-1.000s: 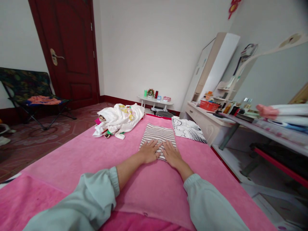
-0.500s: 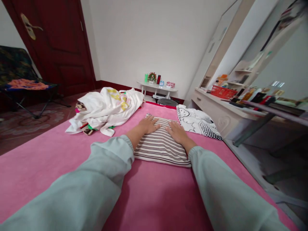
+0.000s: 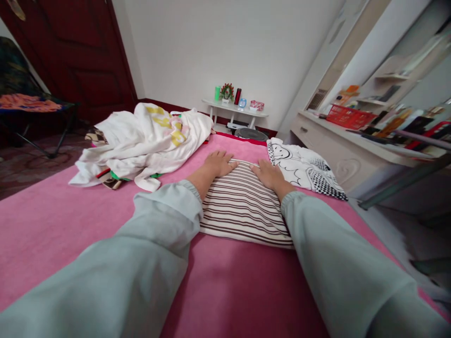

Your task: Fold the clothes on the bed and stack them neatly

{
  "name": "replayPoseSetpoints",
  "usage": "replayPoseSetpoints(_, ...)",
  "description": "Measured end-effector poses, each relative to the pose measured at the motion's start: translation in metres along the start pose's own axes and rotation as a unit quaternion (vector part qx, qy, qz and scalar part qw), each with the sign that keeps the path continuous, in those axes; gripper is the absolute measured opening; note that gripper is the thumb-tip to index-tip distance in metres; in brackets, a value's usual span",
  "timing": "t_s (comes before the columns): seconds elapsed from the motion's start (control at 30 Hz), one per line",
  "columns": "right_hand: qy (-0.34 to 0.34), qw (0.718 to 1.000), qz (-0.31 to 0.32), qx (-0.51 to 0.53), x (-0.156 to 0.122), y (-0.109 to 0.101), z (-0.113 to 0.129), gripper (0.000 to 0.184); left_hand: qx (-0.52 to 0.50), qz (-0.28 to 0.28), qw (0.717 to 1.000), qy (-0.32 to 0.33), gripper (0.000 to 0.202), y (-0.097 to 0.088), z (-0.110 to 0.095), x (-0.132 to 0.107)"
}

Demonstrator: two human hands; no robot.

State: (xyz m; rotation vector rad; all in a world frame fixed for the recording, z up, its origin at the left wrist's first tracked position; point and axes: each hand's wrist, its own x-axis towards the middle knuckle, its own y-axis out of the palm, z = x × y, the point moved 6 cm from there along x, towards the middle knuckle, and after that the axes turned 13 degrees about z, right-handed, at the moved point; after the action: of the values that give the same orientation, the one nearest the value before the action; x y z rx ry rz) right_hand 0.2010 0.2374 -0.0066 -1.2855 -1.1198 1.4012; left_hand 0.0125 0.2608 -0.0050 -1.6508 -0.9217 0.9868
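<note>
Left hand [image 3: 219, 164] and right hand [image 3: 270, 175] lie flat on folded brown-striped white fabric [image 3: 244, 209]. Markings on the amber bottle [image 3: 397, 121] are blurred.

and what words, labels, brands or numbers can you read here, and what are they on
No text can be read.
Striped cloth: stripes only.
White cloth with black print: drawing and pattern, no readable word.
Crumpled white cloth: coloured print, no readable word.
Bottles on the dresser: any labels too blurred.
Pink box on the far table: any marks too small.
</note>
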Motion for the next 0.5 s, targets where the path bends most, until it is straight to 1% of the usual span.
replayPoseSetpoints(0.2, 0.019, 1.000, 0.009, 0.012, -0.029, 0.006, -0.001, 0.075, -0.018, -0.015, 0.999, -0.027, 0.074, 0.006, 0.004, -0.036)
replayPoseSetpoints(0.37, 0.020, 0.999, 0.029, 0.023, -0.068, 0.011, -0.002, 0.072, -0.018, -0.012, 0.999, -0.035, 0.077, 0.011, 0.010, -0.077)
replayPoseSetpoints(0.5, 0.024, 0.999, 0.023, 0.032, -0.100, 0.018, -0.003, 0.074, -0.017, -0.012, 0.999, -0.036, 0.080, 0.015, 0.009, -0.112)
